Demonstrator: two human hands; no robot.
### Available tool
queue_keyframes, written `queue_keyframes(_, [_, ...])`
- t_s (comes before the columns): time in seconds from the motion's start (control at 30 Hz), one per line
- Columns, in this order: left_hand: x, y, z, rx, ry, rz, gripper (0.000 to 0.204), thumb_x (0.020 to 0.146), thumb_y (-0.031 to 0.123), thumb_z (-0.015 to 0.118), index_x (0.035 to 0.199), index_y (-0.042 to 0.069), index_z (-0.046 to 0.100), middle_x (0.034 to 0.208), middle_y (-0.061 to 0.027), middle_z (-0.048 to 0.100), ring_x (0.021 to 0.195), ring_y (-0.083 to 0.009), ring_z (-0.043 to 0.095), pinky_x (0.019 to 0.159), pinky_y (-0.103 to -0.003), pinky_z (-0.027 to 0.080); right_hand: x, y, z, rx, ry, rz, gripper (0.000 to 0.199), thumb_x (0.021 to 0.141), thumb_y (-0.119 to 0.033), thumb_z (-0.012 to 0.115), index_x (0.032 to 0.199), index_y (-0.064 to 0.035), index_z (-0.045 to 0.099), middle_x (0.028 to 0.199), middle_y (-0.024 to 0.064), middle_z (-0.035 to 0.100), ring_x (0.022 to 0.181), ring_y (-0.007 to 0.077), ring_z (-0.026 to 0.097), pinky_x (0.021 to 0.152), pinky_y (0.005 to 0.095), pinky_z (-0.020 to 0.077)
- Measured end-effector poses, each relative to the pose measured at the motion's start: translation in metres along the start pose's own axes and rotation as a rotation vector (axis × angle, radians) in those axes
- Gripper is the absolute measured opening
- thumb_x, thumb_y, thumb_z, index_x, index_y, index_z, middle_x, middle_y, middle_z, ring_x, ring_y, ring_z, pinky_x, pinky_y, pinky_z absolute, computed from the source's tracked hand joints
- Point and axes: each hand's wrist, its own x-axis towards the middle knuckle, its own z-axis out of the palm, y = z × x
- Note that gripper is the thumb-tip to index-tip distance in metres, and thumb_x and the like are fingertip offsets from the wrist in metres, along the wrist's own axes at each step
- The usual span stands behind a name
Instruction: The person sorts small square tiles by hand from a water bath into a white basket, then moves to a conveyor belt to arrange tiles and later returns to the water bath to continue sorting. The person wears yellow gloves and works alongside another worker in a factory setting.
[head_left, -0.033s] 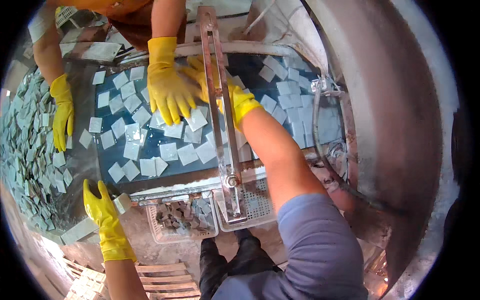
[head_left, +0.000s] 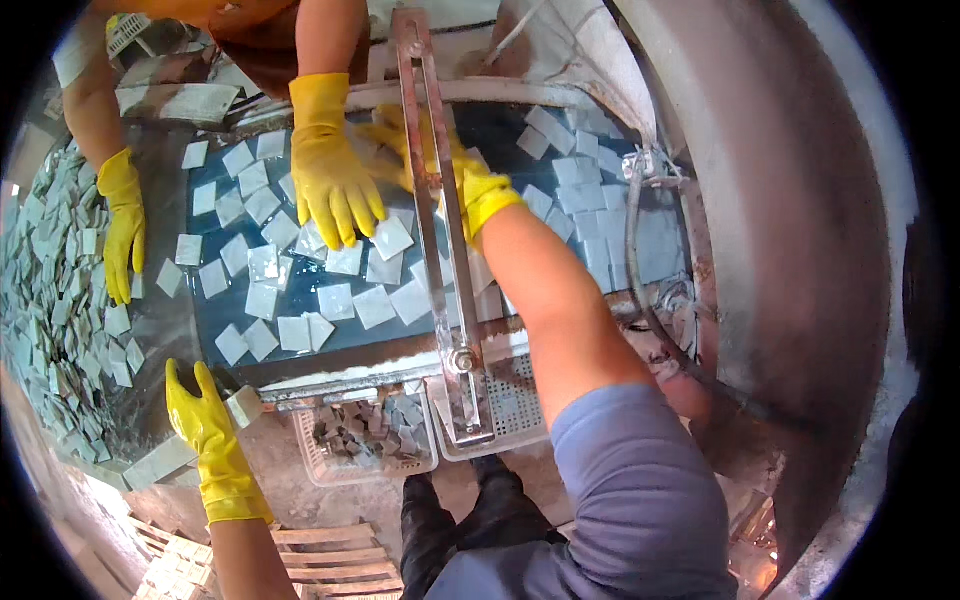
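My left hand (head_left: 198,405), in a wet yellow rubber glove, rests at the near edge of the dark table, fingers apart and holding nothing. My right hand (head_left: 455,170), also gloved in yellow, reaches across the blue belt (head_left: 390,345) behind a slotted metal bar (head_left: 450,260). Its fingers stretch left, slightly blurred and partly covered by the bar; I see nothing gripped in them. Square pale-grey tiles (head_left: 375,308) lie scattered on the wet belt around it. A co-worker's gloved hand (head_left: 335,190) lies flat over tiles just left of my right fingers.
A large heap of tiles (head_left: 50,300) covers the left table, beside the co-worker's other hand (head_left: 123,230). Tiles sit close together at the belt's right end, near a hose (head_left: 633,240). Below are a basket of tile pieces (head_left: 365,430), another basket (head_left: 515,405) and a wooden pallet (head_left: 335,560).
My right forearm is very slightly farther left. Both of the co-worker's hands and my left hand stay almost where they were.
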Motion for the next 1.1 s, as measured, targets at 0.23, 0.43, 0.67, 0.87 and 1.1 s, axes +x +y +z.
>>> queue_keyframes(0.23, [-0.002, 0.011, -0.001, 0.007, 0.016, 0.031, 0.064, 0.105, 0.041, 0.07, 0.15, -0.003, 0.059, 0.148, -0.0248, 0.065, 0.137, -0.0409, 0.062, 0.116, -0.045, 0.047, -0.033, 0.053, -0.05, -0.679, 0.116, -0.205, 0.049, 0.094, -0.031, 0.076, 0.14, -0.0164, 0.067, 0.145, 0.0141, 0.066, 0.129, 0.0366, 0.064, 0.104, 0.0554, 0.0503])
queue_keyframes(0.43, [-0.01, 0.007, -0.004, -0.004, 0.029, 0.043, 0.063, 0.103, 0.038, 0.071, 0.148, -0.004, 0.06, 0.146, -0.0245, 0.066, 0.134, -0.0416, 0.064, 0.114, -0.044, 0.049, -0.077, 0.094, -0.116, -0.717, 0.211, -0.222, 0.043, 0.097, -0.038, 0.071, 0.136, -0.0184, 0.072, 0.141, 0.0149, 0.068, 0.131, 0.0388, 0.061, 0.107, 0.058, 0.0457])
queue_keyframes(0.67, [-0.003, 0.02, -0.002, 0.012, 0.021, 0.048, 0.062, 0.103, 0.039, 0.071, 0.149, -0.003, 0.059, 0.148, -0.0239, 0.066, 0.135, -0.041, 0.064, 0.114, -0.044, 0.048, 0.025, 0.072, -0.053, -0.371, 0.008, -0.322, 0.038, 0.096, -0.023, 0.069, 0.134, -0.0157, 0.072, 0.137, 0.0151, 0.069, 0.126, 0.0407, 0.063, 0.107, 0.0487, 0.0504])
queue_keyframes(0.87, [-0.006, 0.009, -0.004, 0.031, 0.023, 0.01, 0.064, 0.104, 0.04, 0.071, 0.15, -0.003, 0.059, 0.149, -0.024, 0.065, 0.138, -0.0412, 0.061, 0.116, -0.045, 0.047, 0.001, 0.06, -0.09, -0.559, -0.037, -0.098, 0.048, 0.101, -0.042, 0.071, 0.141, -0.0174, 0.069, 0.141, 0.0161, 0.07, 0.123, 0.0377, 0.068, 0.105, 0.047, 0.054])
queue_keyframes(1.1, [-0.001, 0.015, 0.0, 0.044, -0.037, 0.014, 0.07, 0.106, 0.05, 0.065, 0.154, 0.0, 0.056, 0.155, -0.0231, 0.06, 0.144, -0.0404, 0.057, 0.119, -0.046, 0.044, -0.028, 0.119, -0.101, -0.843, 0.379, 0.006, 0.054, 0.104, -0.044, 0.062, 0.149, -0.0136, 0.062, 0.154, 0.0183, 0.059, 0.14, 0.0457, 0.053, 0.115, 0.0536, 0.0434])
